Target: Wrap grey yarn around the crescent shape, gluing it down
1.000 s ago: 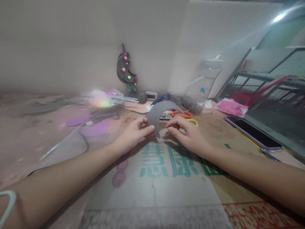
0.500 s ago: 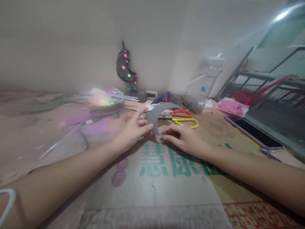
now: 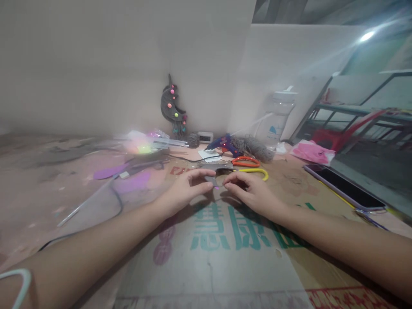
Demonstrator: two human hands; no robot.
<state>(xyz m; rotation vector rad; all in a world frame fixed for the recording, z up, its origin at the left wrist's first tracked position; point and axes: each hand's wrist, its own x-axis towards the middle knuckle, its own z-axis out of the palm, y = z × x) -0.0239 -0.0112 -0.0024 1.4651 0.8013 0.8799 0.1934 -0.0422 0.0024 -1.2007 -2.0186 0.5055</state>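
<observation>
My left hand (image 3: 193, 186) grips a grey yarn-wrapped crescent (image 3: 211, 180) between thumb and fingers; the crescent is tipped so little of it shows. A tiny purple spot (image 3: 216, 187), perhaps a bead, is at its lower end. Close by on the right, my right hand (image 3: 246, 186) is closed in a pinch, fingertips near that end. A thin strand seems to run to those fingertips, too fine to make out. Just behind both hands lie scissors with one orange and one yellow handle (image 3: 255, 171).
A finished-looking grey crescent with coloured balls (image 3: 169, 105) hangs on the wall. Behind are a blue glue gun (image 3: 223, 143), grey yarn (image 3: 257, 149), a small digital clock (image 3: 205, 137) and a bottle (image 3: 277, 120). A phone (image 3: 346, 185) lies right, clear sticks (image 3: 170, 142) left. Cardboard (image 3: 209, 266) covers the tabletop.
The crescent has tipped down from upright, so its curve no longer shows above my left hand. My right hand stays pinched beside it. The view has tilted slightly upward.
</observation>
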